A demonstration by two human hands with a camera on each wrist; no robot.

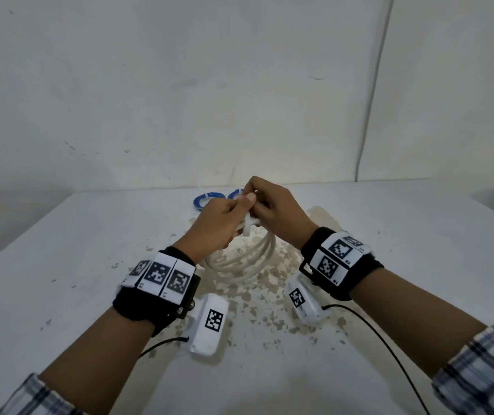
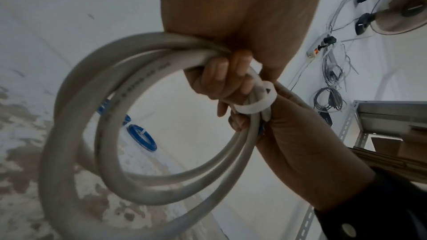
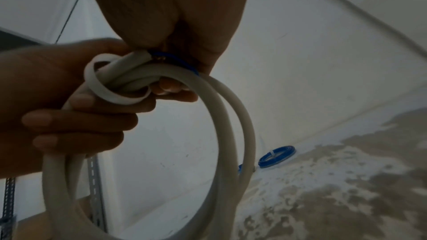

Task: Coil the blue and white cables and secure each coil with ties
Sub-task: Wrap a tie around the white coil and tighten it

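Observation:
A white cable coil (image 1: 247, 259) hangs above the table from both hands. My left hand (image 1: 227, 220) grips its top strands, fingers curled round them (image 2: 221, 78). A white tie (image 2: 261, 102) loops loosely round the strands just beside those fingers. My right hand (image 1: 272, 205) meets the left from the right and curls round the same strands next to the tie (image 3: 110, 87); whether it also pinches the tie's tail is hidden. Blue wire (image 3: 171, 57) shows at the cable's cut end. Two blue coils (image 1: 202, 202) lie at the table's back, one with a white tie (image 3: 272, 153).
The white table (image 1: 389, 265) has worn brown patches under the hands. A wall stands close behind its far edge. Black wrist-camera leads (image 1: 374, 333) trail toward me. Off the table to the right are a metal shelf frame (image 2: 369, 116), a fan and loose cables.

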